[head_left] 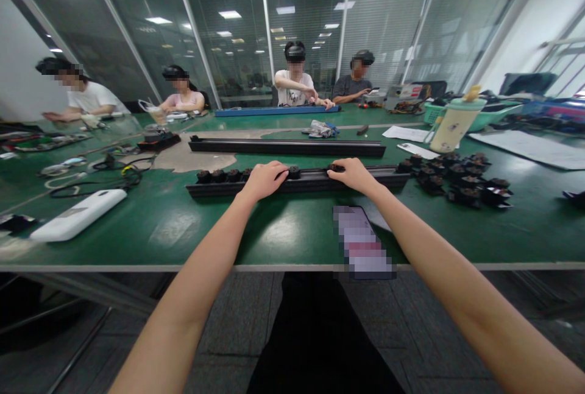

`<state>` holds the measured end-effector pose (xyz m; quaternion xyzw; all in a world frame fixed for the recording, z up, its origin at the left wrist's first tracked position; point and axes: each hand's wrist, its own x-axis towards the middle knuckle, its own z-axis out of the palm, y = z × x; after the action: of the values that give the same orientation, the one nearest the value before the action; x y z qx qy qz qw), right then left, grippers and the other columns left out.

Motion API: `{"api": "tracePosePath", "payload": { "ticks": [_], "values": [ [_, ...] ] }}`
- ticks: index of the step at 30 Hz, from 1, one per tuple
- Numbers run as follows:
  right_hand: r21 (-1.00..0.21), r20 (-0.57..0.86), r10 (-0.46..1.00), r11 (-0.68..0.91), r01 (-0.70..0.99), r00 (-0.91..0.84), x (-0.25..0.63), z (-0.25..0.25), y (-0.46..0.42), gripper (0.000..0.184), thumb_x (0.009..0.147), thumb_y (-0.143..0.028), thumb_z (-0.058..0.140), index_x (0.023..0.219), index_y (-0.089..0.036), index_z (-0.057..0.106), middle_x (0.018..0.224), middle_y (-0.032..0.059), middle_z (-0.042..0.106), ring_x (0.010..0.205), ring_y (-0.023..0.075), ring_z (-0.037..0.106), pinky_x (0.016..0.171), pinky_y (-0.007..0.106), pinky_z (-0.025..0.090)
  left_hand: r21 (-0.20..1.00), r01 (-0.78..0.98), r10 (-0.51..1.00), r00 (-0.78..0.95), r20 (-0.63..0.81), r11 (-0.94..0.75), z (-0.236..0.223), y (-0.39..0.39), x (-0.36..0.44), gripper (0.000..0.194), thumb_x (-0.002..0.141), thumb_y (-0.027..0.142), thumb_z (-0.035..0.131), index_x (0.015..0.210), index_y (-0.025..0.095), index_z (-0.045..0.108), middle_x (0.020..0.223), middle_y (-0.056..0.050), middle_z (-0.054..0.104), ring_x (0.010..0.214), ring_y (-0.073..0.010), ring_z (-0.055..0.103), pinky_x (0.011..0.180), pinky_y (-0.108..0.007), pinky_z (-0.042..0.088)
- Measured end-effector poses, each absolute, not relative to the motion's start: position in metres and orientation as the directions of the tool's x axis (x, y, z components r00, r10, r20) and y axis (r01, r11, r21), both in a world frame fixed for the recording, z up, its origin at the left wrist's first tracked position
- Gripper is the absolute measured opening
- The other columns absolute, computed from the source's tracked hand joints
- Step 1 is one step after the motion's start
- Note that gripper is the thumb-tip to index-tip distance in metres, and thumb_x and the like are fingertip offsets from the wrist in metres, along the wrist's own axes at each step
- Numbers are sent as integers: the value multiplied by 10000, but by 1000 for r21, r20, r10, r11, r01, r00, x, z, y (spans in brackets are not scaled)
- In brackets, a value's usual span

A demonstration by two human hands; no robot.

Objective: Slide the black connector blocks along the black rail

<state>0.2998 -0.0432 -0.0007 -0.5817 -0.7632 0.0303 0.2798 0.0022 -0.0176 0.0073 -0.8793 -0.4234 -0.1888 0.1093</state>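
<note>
A long black channel-shaped rail lies across the table in front of me, with several small black block-like parts seated in a row along its left half. My left hand is closed over the rail at its middle, its fingertips mostly hidden; a single small black part sits just right of its thumb. Farther right, my right hand pinches another small black part at the rail's channel. Behind it lies a second black rail, parallel to the first.
More black parts lie heaped on the right. A phone rests at the near table edge, a white power-bank-like case and cables on the left. A cream tumbler stands back right. Several people sit across the table.
</note>
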Motion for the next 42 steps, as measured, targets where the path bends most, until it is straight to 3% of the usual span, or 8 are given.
{"api": "tracePosePath", "payload": {
  "ticks": [10, 26, 34, 42],
  "values": [
    [-394, 403, 906, 301, 868, -131, 297, -1, -44, 273, 885, -382, 623, 885, -165, 790, 889, 107, 791, 840, 248, 689, 769, 309, 448, -27, 786, 706, 569, 421, -617, 8, -18, 3, 371, 1074, 359, 418, 1204, 235, 743, 1275, -66, 747, 1147, -242, 706, 989, -367, 531],
    [-401, 391, 912, 293, 868, -127, 299, -2, -44, 263, 890, -357, 627, 922, -162, 799, 948, 111, 802, 891, 256, 709, 817, 306, 465, -27, 786, 704, 567, 427, -617, 7, -17, 2, 365, 1067, 358, 429, 1205, 238, 744, 1278, -64, 748, 1142, -240, 707, 992, -363, 536],
    [-461, 420, 898, 332, 823, -126, 312, -11, -40, 358, 914, -436, 678, 1110, -168, 811, 1175, 115, 796, 1100, 289, 723, 979, 350, 507, -31, 785, 703, 571, 424, -618, 7, -17, 2, 375, 1072, 352, 423, 1215, 215, 741, 1279, -73, 745, 1145, -251, 711, 989, -373, 537],
    [-449, 415, 903, 313, 837, -115, 314, -11, -42, 420, 925, -477, 693, 1207, -184, 798, 1256, 112, 776, 1197, 300, 711, 1055, 364, 504, -30, 788, 705, 566, 427, -615, 7, -18, 2, 369, 1072, 357, 423, 1215, 235, 740, 1283, -66, 743, 1144, -241, 710, 990, -362, 536]
  ]
}}
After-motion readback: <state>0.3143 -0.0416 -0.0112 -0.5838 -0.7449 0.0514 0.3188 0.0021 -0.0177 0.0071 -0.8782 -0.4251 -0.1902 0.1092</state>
